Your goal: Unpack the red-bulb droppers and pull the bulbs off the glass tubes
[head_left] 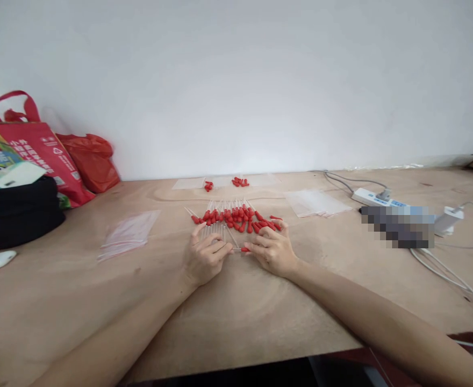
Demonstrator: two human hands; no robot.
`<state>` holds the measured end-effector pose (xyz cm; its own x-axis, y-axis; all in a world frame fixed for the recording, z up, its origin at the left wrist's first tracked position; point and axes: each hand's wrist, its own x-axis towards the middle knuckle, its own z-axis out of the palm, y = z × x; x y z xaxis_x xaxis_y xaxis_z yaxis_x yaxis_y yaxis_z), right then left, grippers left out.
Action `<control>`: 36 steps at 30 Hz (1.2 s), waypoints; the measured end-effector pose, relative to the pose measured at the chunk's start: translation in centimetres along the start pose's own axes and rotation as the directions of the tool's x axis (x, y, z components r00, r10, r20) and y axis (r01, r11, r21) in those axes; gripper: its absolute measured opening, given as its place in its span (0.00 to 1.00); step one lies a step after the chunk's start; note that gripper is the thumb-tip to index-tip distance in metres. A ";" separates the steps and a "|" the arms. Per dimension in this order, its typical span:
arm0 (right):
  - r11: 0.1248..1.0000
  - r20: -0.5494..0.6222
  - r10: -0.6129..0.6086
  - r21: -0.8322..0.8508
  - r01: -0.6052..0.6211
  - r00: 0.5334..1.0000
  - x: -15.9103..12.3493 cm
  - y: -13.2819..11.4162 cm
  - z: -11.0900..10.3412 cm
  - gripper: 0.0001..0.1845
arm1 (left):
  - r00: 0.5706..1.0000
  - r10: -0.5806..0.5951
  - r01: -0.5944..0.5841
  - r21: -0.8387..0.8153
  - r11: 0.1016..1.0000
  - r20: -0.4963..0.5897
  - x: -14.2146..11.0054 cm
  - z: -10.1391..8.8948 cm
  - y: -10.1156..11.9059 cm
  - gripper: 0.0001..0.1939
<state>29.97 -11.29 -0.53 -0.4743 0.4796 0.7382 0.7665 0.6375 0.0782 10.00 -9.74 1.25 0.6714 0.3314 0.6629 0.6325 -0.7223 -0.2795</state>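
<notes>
Centrally, left hand (209, 255) pinches a clear tube (237, 249); right hand (272, 250) pinches a red bulb (245, 249); fingertips nearly closed, nearside of the dropper pile (239, 215); skewed pressure could crack the clear tube.

Pale, plain wall (236, 86) at far side; brighter patch far left. Light-brown wooden tabletop (111, 317) below, grain visible.

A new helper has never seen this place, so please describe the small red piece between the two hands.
On the wooden table, find the large pile of red pieces. On its near side, the left hand and the right hand nearly meet, with the small red piece between their fingers. It alone lies in that gap; its neighbours are heaped farther back.
</notes>
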 end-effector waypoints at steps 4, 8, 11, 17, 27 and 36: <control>0.998 0.055 0.048 0.034 -0.050 0.997 -0.6 1.0 -0.4 0.10 | 0.997 -0.067 0.068 -0.043 0.997 0.024 -0.6 -0.1 -0.8 0.10; 0.971 0.010 0.235 0.034 -0.235 0.972 -1.5 2.8 -0.9 0.10 | 0.970 -0.241 0.242 -0.048 0.969 0.024 -2.1 -0.1 -2.3 0.11; 0.947 0.015 0.319 0.046 -0.319 0.948 -1.5 3.3 -0.8 0.11 | 0.942 -0.333 0.334 -0.145 0.931 0.031 -2.6 0.1 -2.9 0.12; 0.877 0.016 0.479 0.011 -0.480 0.877 -1.0 3.9 -0.3 0.14 | 0.880 -0.475 0.471 -0.161 0.867 0.019 -2.5 1.2 -3.4 0.16; 0.685 0.034 0.726 0.053 -0.726 0.687 -1.2 6.7 -0.6 0.15 | 0.906 -0.418 0.423 -0.206 0.882 0.071 -1.4 2.0 -3.0 0.16; 0.724 0.123 0.688 -0.040 -0.689 0.715 -1.2 7.3 0.0 0.16 | 0.884 -0.432 0.466 -0.267 0.843 0.180 -1.6 1.8 -2.6 0.17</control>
<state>36.19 -7.22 -0.84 0.1350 0.8556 0.4997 0.8988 0.1065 -0.4252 7.98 -7.34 -0.31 0.3898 0.7141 0.5815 0.7437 -0.6165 0.2585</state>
